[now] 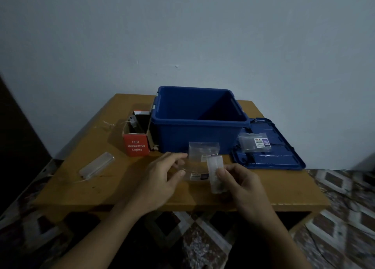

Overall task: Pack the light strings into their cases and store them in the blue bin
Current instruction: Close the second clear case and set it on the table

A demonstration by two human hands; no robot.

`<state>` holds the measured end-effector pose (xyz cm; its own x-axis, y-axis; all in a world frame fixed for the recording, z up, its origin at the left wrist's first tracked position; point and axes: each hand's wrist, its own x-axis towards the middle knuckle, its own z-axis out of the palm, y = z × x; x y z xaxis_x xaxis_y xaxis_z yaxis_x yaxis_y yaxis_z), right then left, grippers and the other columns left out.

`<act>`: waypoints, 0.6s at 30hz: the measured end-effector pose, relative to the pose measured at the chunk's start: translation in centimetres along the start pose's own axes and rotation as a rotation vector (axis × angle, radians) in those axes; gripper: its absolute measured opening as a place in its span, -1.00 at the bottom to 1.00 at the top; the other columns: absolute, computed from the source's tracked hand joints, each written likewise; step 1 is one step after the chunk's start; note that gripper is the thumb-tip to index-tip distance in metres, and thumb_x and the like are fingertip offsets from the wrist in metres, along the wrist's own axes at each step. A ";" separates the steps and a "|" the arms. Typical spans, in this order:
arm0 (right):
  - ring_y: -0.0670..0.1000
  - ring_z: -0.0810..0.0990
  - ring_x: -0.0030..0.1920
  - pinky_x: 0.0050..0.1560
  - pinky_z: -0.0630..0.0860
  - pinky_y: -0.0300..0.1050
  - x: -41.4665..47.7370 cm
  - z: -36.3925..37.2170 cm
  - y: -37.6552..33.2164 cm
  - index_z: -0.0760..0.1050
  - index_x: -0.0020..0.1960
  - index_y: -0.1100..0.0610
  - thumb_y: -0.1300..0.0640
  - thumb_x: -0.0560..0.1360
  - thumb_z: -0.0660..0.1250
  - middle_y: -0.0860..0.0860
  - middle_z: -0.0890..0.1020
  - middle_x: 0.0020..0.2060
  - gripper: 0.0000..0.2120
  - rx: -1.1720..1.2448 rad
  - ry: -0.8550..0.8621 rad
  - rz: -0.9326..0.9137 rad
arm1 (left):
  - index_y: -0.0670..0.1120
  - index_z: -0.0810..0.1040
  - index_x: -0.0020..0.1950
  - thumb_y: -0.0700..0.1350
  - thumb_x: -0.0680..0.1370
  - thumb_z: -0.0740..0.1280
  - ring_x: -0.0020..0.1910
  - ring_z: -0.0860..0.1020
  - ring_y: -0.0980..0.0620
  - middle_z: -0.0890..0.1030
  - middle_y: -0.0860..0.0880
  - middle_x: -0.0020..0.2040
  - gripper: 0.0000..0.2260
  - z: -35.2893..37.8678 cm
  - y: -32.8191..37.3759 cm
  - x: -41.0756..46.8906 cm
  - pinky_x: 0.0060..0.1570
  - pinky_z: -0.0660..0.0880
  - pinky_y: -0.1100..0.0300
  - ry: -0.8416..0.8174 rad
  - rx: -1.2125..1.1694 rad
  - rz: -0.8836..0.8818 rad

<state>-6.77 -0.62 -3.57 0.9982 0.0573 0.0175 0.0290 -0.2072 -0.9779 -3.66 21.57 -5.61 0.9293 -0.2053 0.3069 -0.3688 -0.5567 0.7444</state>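
Head view, dim light, here's what I'm working with. The right hand (241,183) pinches a small translucent light pack (216,173) between thumb and curled fingers, holding it by its lower half just above the table (101,187). The left hand (160,179) is empty, fingers spread and relaxed, tips reaching forward and to the right. What matters now is the clear pouch (203,150), standing against the front wall of the blue bin (200,134). It sits just beyond the pack and just right of the left fingertips, so the left hand looks the handier one to take it. The pack's long axis runs away from me, its top end aimed almost at the pouch, so I judge a short push forward would feed it in once the pouch mouth is held open. I can't tell which edge is the mouth; it's too blurred. A faint wire loop seems to lie on the table between the hands. I see nothing in the part of the bin that shows. Its lid (284,159) lies to the right with a bagged set (254,141) on it. A red box (136,145) and a long clear case (97,164) wait on the left.
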 end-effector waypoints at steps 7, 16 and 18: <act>-0.11 0.68 -0.08 -0.16 0.60 -0.22 2.8 -0.4 -1.7 0.57 0.07 0.02 -0.01 0.61 0.27 -0.08 0.69 -0.09 -0.84 -0.107 0.082 -0.192 | 0.20 0.43 0.38 -0.16 0.59 0.36 0.17 0.51 0.28 0.58 0.22 0.14 -0.58 0.2 -1.3 -0.2 0.04 0.43 0.47 -0.060 -0.051 -0.003; -0.11 0.58 -0.04 -0.05 0.60 0.03 4.5 0.9 -2.0 0.54 0.10 -0.03 -0.06 0.60 0.27 -0.09 0.58 -0.04 -0.84 -0.399 0.124 -0.411 | 0.30 0.39 0.39 -0.10 0.61 0.34 0.24 0.48 0.29 0.55 0.27 0.21 -0.56 0.6 -2.3 -0.3 0.09 0.42 0.42 -0.078 -0.083 -0.006; -0.10 0.60 -0.03 -0.05 0.61 0.05 4.4 0.6 -1.8 0.53 0.12 -0.04 -0.11 0.58 0.25 -0.08 0.59 -0.03 -0.79 -0.376 0.125 -0.398 | 0.34 0.39 0.37 -0.10 0.60 0.35 0.21 0.49 0.27 0.56 0.26 0.16 -0.56 0.6 -2.3 -0.4 0.06 0.40 0.44 -0.069 -0.087 -0.003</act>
<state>-2.46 0.54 -1.89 0.9043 0.0914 0.4170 0.3990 -0.5287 -0.7492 -3.15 22.47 -7.77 0.9283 -0.2601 0.2657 -0.3637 -0.4863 0.7945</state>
